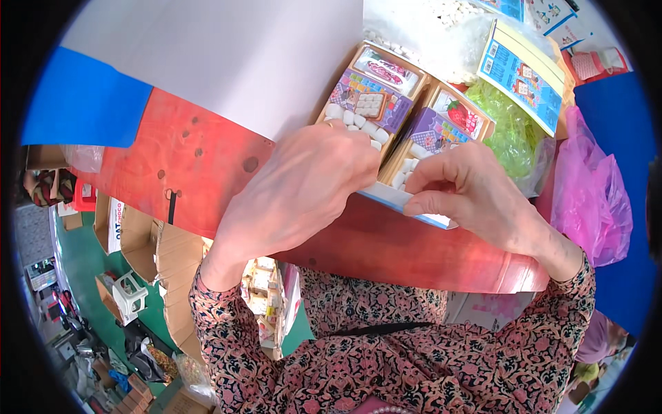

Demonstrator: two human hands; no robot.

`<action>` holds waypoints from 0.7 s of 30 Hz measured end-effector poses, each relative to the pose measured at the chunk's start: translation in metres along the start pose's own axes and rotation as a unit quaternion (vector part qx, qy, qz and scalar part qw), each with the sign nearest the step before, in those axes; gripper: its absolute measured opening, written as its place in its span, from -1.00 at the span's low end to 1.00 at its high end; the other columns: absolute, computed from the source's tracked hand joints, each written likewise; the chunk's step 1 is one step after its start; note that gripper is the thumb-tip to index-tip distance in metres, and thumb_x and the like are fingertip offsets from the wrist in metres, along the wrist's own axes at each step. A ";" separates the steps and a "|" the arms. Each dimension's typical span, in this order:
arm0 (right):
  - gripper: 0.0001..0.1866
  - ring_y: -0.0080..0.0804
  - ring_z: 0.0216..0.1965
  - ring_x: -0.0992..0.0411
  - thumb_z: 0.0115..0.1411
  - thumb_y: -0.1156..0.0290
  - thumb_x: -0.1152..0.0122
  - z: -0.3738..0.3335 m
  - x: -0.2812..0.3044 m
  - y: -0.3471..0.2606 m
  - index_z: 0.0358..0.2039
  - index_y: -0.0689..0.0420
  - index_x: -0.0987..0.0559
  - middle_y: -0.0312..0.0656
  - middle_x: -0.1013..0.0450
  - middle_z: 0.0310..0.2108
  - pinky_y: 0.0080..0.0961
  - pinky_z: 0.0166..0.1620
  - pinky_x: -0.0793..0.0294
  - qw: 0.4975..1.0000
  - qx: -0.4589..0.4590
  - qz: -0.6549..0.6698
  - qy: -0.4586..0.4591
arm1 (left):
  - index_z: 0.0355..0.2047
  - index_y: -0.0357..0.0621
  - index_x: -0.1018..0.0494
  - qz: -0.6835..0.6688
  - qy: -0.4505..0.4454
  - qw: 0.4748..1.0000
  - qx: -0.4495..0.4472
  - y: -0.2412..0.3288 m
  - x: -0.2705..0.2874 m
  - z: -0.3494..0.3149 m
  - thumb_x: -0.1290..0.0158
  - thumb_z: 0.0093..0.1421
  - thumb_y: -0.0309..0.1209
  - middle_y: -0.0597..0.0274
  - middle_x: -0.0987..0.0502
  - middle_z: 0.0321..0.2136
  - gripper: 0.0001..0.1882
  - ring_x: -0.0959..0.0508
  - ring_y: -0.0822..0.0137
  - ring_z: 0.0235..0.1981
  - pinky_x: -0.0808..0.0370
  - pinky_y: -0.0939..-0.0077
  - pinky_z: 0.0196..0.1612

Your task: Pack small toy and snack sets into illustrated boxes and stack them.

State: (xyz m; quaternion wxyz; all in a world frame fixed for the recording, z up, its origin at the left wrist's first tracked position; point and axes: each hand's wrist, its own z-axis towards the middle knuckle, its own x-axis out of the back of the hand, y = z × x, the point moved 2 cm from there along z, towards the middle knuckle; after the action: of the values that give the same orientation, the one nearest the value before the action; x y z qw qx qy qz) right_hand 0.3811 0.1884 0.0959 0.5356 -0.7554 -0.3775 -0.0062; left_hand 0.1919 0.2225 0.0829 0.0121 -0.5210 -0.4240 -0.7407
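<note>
A red tabletop (186, 152), marked with dark round spots, is spread across the middle of the frame. Blue panels are seen at the left (83, 96) and right (617, 138). At the lower left, a green floor (81, 238) is crowded with cardboard boxes (183, 286) and a white plastic stool (129, 297). The upper centre is brightly lit.

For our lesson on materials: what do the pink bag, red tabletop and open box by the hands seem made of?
Pink bag: thin, glossy plastic, from its translucent creases and highlights.
Red tabletop: probably painted wood with a slight sheen; dark, knot-like spots show.
Open box: likely smooth cardboard, given its thin, flat walls.
</note>
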 end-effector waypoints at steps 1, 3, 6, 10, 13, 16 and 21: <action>-0.89 -0.66 -0.64 -0.25 0.06 0.53 -0.25 0.000 -0.001 0.001 -0.49 0.31 -0.53 -0.25 -0.32 -0.72 -0.56 -0.54 -0.25 1.000 0.000 0.001 -0.001 | -0.54 -0.32 -0.36 0.014 0.000 1.000 0.016 -0.001 -0.001 0.000 -0.08 0.02 -0.52 0.10 -0.32 -0.65 -0.88 -0.37 0.11 -0.49 -0.30 0.34 -0.41; -0.87 -0.58 -0.61 -0.30 0.04 0.53 -0.27 -0.004 -0.003 0.001 -0.41 0.28 -0.50 -0.23 -0.34 -0.67 -0.51 -0.51 -0.29 0.996 0.033 -0.074 0.031 | -0.54 -0.31 -0.38 -0.052 0.011 0.996 0.075 0.003 0.001 0.003 -0.10 -0.01 -0.53 0.12 -0.35 -0.65 -0.89 -0.39 0.14 -0.48 -0.32 0.36 -0.42; -0.74 -0.42 -0.49 -0.36 -0.02 0.50 -0.33 -0.016 -0.017 0.006 -0.31 0.23 -0.48 -0.20 -0.38 -0.51 -0.44 -0.45 -0.34 0.948 0.198 -0.191 0.163 | -0.54 -0.27 -0.43 -0.096 0.046 0.986 0.128 0.005 0.000 0.002 -0.16 -0.08 -0.54 0.17 -0.41 -0.61 -0.88 -0.43 0.19 -0.44 -0.36 0.40 -0.41; -0.71 -0.24 -0.36 -0.31 -0.12 0.49 -0.25 -0.022 -0.034 0.012 -0.31 0.21 -0.51 -0.14 -0.30 -0.32 -0.43 -0.37 -0.41 0.871 0.271 -0.303 0.275 | -0.56 -0.20 -0.46 0.089 0.244 0.963 -0.070 0.005 -0.014 -0.009 -0.14 -0.18 -0.53 0.17 -0.45 -0.48 -0.89 -0.44 0.12 -0.36 -0.42 0.28 -0.30; -0.56 -0.26 -0.22 -0.32 -0.16 0.44 -0.24 -0.017 -0.040 0.029 -0.18 0.28 -0.51 -0.10 -0.33 -0.19 -0.42 -0.28 -0.41 0.780 0.354 -0.440 0.270 | -0.43 -0.35 -0.50 0.207 0.279 0.924 -0.162 -0.001 -0.035 -0.024 -0.18 -0.19 -0.51 0.01 -0.45 -0.31 -0.75 -0.45 0.07 -0.23 -0.41 0.09 0.00; -0.47 -0.18 -0.05 -0.32 -0.17 0.38 -0.27 -0.021 -0.043 0.030 -0.13 0.36 -0.49 -0.05 -0.33 -0.05 -0.32 -0.07 -0.40 0.758 0.370 -0.468 0.262 | -0.16 -0.41 -0.46 0.225 0.245 0.938 -0.101 -0.006 -0.054 -0.041 -0.16 -0.05 -0.47 -0.08 -0.42 -0.04 -0.59 -0.38 -0.08 0.08 -0.35 0.05 0.09; -0.44 -0.01 0.21 -0.17 -0.15 0.45 -0.26 -0.020 -0.040 0.028 -0.08 0.42 -0.46 0.09 -0.25 0.11 -0.14 0.18 -0.25 0.820 0.330 -0.431 0.181 | 0.13 -0.33 -0.24 0.213 0.209 0.953 -0.061 -0.010 -0.066 -0.050 -0.19 -0.03 -0.30 -0.09 -0.24 0.18 -0.28 -0.24 0.00 0.22 -0.18 0.10 0.22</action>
State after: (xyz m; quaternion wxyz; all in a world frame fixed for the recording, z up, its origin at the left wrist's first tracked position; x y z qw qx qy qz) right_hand 0.3765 0.1459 0.0653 0.7540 -0.2790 -0.5403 -0.2486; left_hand 0.1795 0.1689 0.0201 0.2263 -0.4327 -0.2454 -0.8375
